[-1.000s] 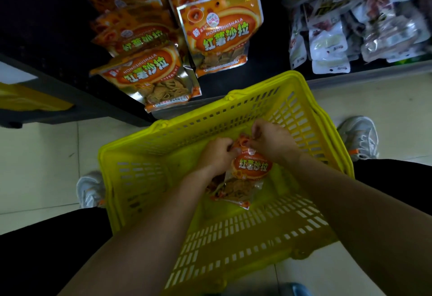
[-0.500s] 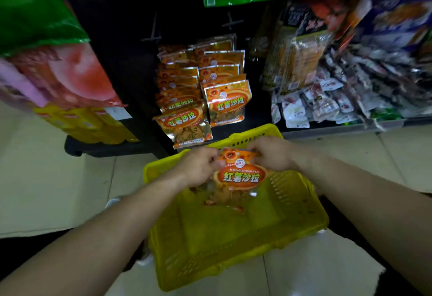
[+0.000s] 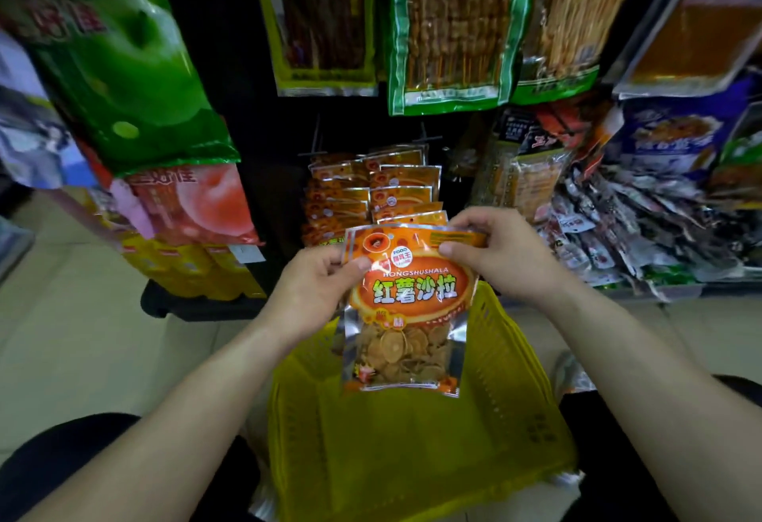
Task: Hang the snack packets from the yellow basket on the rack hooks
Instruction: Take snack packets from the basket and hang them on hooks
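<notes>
Pinching the orange snack packet (image 3: 406, 307) by its top corners, the left hand (image 3: 313, 294) and right hand (image 3: 495, 257) hold it upright above the yellow basket (image 3: 507, 418), before hanging matching packets (image 3: 383, 195).

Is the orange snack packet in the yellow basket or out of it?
Out. The left hand and right hand pinch the orange snack packet by its top corners, upright above the yellow basket.

You've got one wide-angle view here, from your head, facing forward and tipped down. Your left hand (image 3: 317, 292) and right hand (image 3: 497, 255) hold the snack packet (image 3: 412, 299) close in at centre, the yellow basket (image 3: 412, 459) sits near and below, and the rack (image 3: 243, 117) fills the far side, left to right.
</notes>
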Demonstrator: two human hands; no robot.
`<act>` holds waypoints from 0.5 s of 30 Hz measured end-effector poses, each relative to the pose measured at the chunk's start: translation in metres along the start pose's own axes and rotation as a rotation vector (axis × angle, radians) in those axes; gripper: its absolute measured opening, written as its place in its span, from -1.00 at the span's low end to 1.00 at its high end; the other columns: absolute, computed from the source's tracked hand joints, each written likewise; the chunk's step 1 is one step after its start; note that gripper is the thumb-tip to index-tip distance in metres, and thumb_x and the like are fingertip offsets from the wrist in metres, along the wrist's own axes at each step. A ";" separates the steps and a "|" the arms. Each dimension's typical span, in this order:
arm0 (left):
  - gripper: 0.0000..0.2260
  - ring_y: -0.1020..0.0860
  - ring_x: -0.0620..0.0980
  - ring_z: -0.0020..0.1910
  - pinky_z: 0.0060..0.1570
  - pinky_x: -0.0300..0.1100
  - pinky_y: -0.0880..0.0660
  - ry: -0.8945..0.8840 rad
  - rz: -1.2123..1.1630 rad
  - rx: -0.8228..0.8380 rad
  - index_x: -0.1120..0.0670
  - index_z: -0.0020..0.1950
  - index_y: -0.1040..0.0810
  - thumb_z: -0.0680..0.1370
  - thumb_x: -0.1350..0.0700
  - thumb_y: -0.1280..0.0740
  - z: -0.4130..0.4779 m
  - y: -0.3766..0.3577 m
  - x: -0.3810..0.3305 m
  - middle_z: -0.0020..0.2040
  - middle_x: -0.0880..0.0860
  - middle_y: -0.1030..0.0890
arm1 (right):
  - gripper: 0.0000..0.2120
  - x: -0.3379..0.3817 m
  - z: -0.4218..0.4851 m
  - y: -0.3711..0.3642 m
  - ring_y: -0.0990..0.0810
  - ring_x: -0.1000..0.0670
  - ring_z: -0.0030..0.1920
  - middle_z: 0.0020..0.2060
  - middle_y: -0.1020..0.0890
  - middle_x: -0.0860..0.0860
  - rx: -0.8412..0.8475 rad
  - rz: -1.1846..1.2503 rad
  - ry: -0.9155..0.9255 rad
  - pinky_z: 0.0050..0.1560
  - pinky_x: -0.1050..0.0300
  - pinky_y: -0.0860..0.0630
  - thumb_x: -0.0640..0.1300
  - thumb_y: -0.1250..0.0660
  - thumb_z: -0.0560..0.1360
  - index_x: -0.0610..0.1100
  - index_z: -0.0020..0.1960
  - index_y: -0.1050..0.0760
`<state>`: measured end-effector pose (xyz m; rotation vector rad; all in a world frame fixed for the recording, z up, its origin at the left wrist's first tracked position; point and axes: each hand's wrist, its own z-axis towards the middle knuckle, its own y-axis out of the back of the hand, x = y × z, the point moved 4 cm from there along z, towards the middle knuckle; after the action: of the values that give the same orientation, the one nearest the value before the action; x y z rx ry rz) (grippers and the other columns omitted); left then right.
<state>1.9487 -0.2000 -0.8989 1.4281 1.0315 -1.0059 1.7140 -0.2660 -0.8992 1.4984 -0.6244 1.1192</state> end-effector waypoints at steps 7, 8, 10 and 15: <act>-0.82 -0.72 -0.04 -0.09 -0.20 -0.29 -0.61 0.054 -0.087 -0.097 0.05 0.00 -0.68 0.60 -0.01 -0.34 0.025 0.007 0.009 -0.09 0.00 -0.74 | -0.61 -0.021 0.026 -0.007 -0.72 -0.05 -0.02 -0.04 -0.73 -0.02 0.036 0.430 -0.127 -0.10 0.08 -0.66 0.00 -0.56 0.34 -0.06 0.12 -0.58; -0.81 -0.72 -0.02 -0.07 -0.16 -0.24 -0.63 0.068 -0.108 -0.106 0.03 0.01 -0.69 0.58 -0.04 -0.35 0.029 0.008 0.013 -0.08 0.00 -0.74 | -0.60 -0.023 0.029 -0.010 -0.71 -0.06 0.01 -0.01 -0.73 -0.02 0.090 0.440 -0.134 -0.05 0.05 -0.65 0.01 -0.54 0.36 -0.04 0.15 -0.58; -0.82 -0.72 -0.02 -0.07 -0.15 -0.22 -0.63 0.077 -0.150 -0.117 -0.04 -0.01 -0.70 0.53 -0.10 -0.38 0.035 0.008 0.018 -0.07 0.00 -0.74 | -0.68 -0.027 0.035 -0.012 -0.71 -0.04 0.03 0.00 -0.73 -0.01 0.123 0.409 -0.109 -0.02 0.04 -0.65 -0.02 -0.49 0.43 -0.04 0.16 -0.61; -0.84 -0.71 -0.06 -0.23 -0.34 -0.33 -0.55 0.045 -0.181 -0.154 -0.10 -0.08 -0.72 0.47 -0.13 -0.42 0.047 0.015 0.020 -0.16 0.01 -0.74 | -0.85 -0.036 0.044 -0.006 -0.73 -0.04 -0.09 -0.12 -0.74 -0.04 -0.029 0.393 -0.111 -0.21 0.12 -0.64 -0.20 -0.38 0.54 -0.11 0.10 -0.64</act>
<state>1.9664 -0.2468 -0.9177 1.2535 1.2619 -1.0040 1.7176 -0.3128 -0.9315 1.4563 -1.0405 1.3209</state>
